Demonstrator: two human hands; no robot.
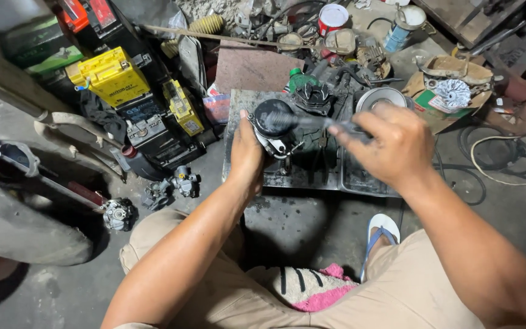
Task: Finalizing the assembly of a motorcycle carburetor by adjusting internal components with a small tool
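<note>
A carburetor [273, 129] is gripped in the closed left hand [246, 155] above a metal tray [302, 176]. A dark tool [330, 123], blurred, is clenched in the right hand [391, 146], its tip touching the carburetor.

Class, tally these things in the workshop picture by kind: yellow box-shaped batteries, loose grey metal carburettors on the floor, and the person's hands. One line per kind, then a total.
Yellow box-shaped batteries: 2 (large, small)
Loose grey metal carburettors on the floor: 3 ()
Hands: 2 (left hand, right hand)
Total: 7
</note>
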